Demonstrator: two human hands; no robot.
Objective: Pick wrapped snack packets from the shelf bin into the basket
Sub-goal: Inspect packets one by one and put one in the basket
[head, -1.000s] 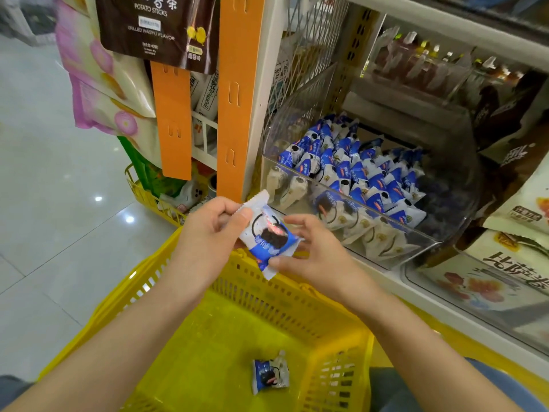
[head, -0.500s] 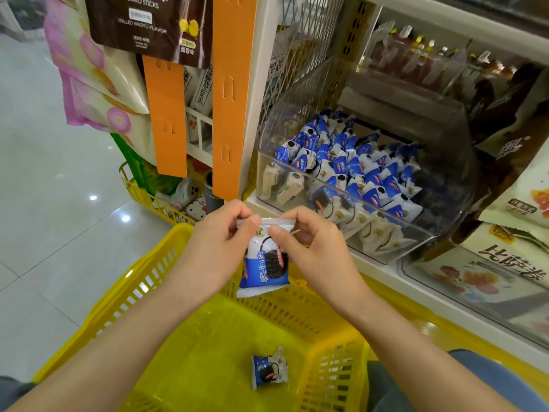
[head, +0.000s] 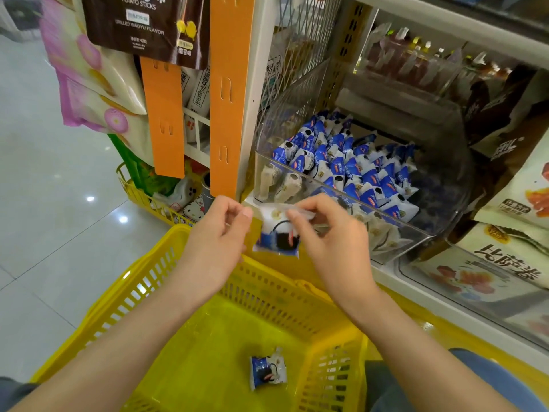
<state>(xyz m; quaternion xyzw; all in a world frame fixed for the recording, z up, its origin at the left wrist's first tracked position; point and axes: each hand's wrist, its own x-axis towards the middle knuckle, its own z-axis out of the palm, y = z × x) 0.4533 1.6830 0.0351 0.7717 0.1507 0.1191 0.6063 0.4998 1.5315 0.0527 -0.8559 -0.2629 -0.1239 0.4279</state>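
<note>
1. Far left, hanging: pink-and-cream printed snack bags (head: 89, 72). Beside them is a dark brown potato-sticks bag (head: 142, 22), above two orange slotted card strips (head: 162, 123).
2. On the floor below: small yellow wire basket (head: 139, 194) with mixed goods, too cluttered to tell apart.
3. Left hand (head: 218, 236) is raised over the far rim of the large yellow slatted plastic basket (head: 139, 272). Grip: thumb and forefinger pinch the upper left corner of a blue-and-white wrapped snack packet (head: 277, 237). The contact is motion-blurred.
4. Held packet hangs upright between the two hands. It is in the air above the basket's far rim, just in front of the shelf's front edge. Print unreadable.
5. Right hand (head: 331, 239). Grip: thumb and forefinger pinch the held packet's top seam at its right end. Remaining fingers curled.
6. Basket floor: a second blue-and-white wrapped packet (head: 267, 368) lies flat near the right wall, toward the near right corner.
7. Clear plastic shelf bin (head: 439, 209) sits at the left end of the white shelf (head: 430, 307), with its front wall near the shelf's front edge. Inside is a heap of matching blue-and-white packets (head: 350, 165), massed toward the bin's left and front.
8. Far right, same shelf, just beside the bin: white bags with red print (head: 505, 263). Dark brown bags (head: 490, 108) stand above them.
</note>
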